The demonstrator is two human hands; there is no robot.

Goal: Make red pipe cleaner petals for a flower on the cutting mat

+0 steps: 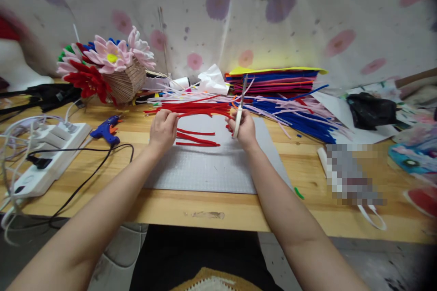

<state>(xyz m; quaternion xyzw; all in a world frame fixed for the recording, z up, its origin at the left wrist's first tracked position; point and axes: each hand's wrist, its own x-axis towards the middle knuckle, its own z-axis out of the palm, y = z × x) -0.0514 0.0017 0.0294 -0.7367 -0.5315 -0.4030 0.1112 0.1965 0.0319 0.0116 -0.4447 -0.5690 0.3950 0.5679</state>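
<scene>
My left hand point(163, 129) is closed, its fingertips pinching one end of a red pipe cleaner point(195, 113) that stretches across toward the other hand. In my right hand point(247, 130) are white-handled scissors point(238, 122), blades pointing up and away. The right fingertips also seem to touch the red pipe cleaner's other end, though the scissors partly hide this. Several short red pieces point(198, 142) lie on the grey cutting mat point(205, 175) between my hands. Just beyond them is a bundle of long red pipe cleaners point(201, 107).
Pipe-cleaner flowers in a pleated holder point(128, 82) stand back left. A blue glue gun point(106, 131) and a white power strip point(51, 163) with cables lie at left. Blue pipe cleaners point(310, 122) and a stack of coloured ones point(273, 82) lie back right, near a black bag point(372, 110).
</scene>
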